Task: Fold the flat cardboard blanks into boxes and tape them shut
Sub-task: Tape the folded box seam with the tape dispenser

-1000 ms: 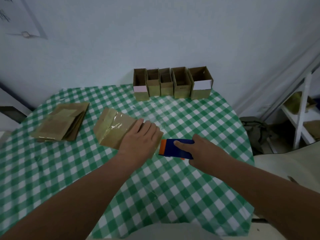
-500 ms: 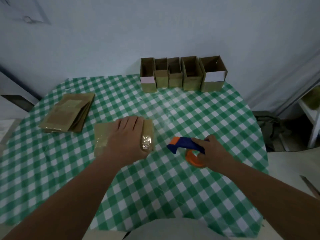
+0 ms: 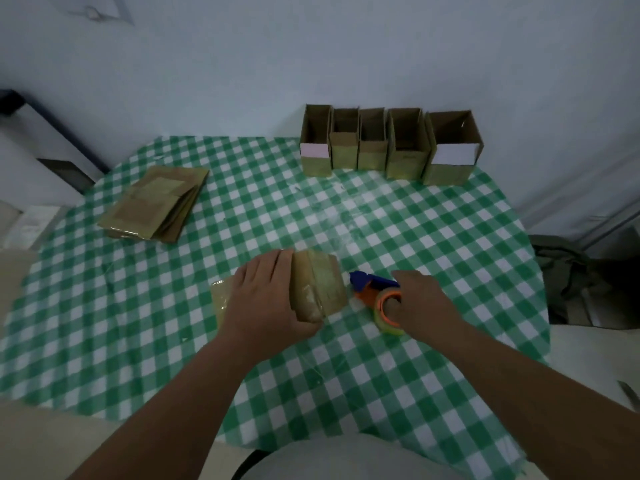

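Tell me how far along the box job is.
Done: five open boxes stand along the table's far edge. In hand: left hand presses a box down; right hand holds the tape dispenser beside it. Left: the stack of flat blanks.

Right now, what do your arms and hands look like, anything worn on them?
Both arms are bare as far up as the picture shows: no sleeves in view. The left hand and right hand wear no gloves; I see no rings, watch or bands on either wrist.
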